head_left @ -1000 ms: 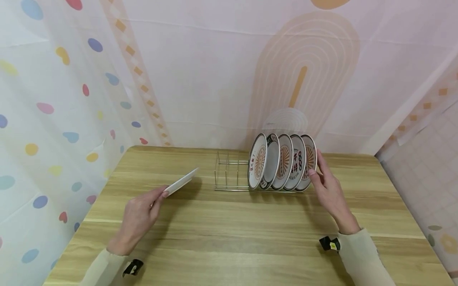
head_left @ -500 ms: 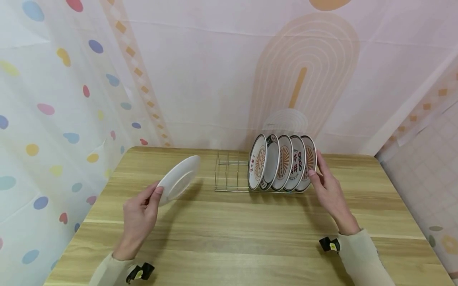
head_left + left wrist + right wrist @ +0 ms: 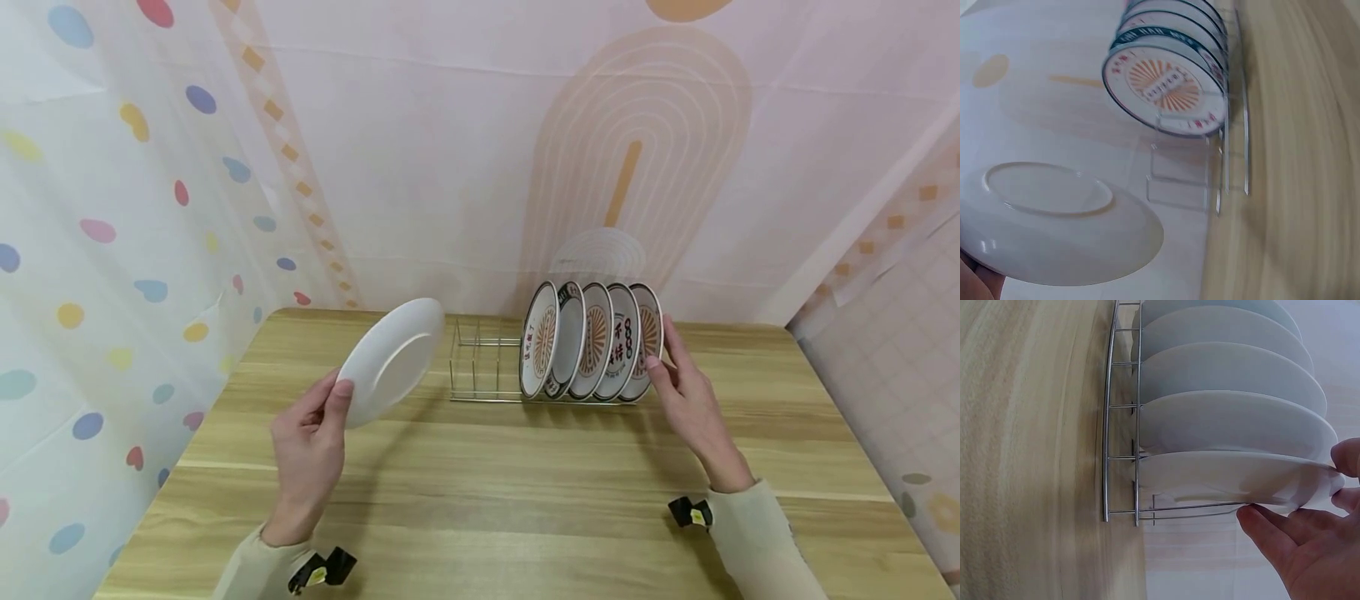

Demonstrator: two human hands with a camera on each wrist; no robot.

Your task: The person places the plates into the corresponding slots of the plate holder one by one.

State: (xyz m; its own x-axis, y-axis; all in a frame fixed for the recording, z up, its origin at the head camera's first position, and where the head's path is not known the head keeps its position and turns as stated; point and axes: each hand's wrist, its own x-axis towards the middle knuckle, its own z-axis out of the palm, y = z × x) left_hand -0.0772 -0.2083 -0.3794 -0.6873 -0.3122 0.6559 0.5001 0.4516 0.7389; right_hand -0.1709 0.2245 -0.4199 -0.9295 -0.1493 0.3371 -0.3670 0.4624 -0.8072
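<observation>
In the head view my left hand [image 3: 309, 454] pinches a white plate [image 3: 397, 362] by its near rim, thumb on the underside. This plate is raised above the table and tilted, its plain underside and foot ring facing me; the left wrist view shows the same plate [image 3: 1085, 240] low at the left. A wire dish rack [image 3: 487, 400] holds several patterned plates on edge in its right part. My right hand [image 3: 693, 408] grips the rim of the rightmost plate [image 3: 647, 333]. In the right wrist view, fingers [image 3: 1266, 534] lie along that plate's underside [image 3: 1222, 475].
The rack stands on a wood-grain table [image 3: 480, 500] near its back edge, and its left slots are bare wire. A patterned cloth [image 3: 420, 167] hangs behind the table and along its left side. Black straps [image 3: 322, 571] are on both wrists.
My left hand has shifted right and turned the plate from nearly edge-on to show its underside, bringing it closer to the rack. My right hand has stayed at the rightmost plate.
</observation>
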